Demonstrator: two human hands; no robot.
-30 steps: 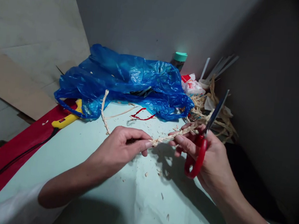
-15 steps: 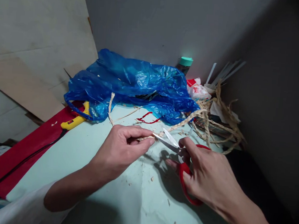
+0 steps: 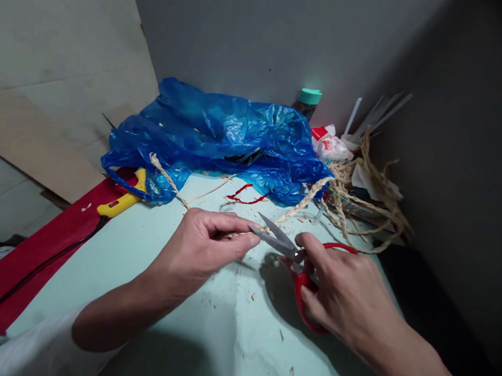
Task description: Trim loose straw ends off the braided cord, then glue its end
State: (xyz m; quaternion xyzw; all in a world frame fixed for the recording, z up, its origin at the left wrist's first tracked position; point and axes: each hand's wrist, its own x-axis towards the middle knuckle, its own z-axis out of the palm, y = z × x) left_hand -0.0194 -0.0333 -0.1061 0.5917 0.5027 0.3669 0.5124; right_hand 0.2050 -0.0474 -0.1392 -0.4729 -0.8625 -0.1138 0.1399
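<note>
My left hand (image 3: 207,245) pinches a pale braided cord (image 3: 171,183) between thumb and fingers. One end of the cord sticks up behind the hand to the left; on the right a braid (image 3: 304,204) runs toward a heap of straw-coloured braids. My right hand (image 3: 339,276) is closed round the red handles of the scissors (image 3: 302,285). Their blades are parted, with the tips by my left fingertips and a bit of the cord between them. Whether the pieces of cord join behind the blades is hard to tell.
A crumpled blue plastic bag (image 3: 220,133) lies at the back. Braids and strips (image 3: 354,202) heap at the right, near a green-capped jar (image 3: 308,103). A yellow-handled tool (image 3: 121,204) with a black cable lies left. Red string (image 3: 246,194) and scraps dot the pale green sheet (image 3: 204,335).
The scissors have moved slightly left and their blades now reach round the cord by my left fingertips. The cord's free end has swung left. The view has shifted a little.
</note>
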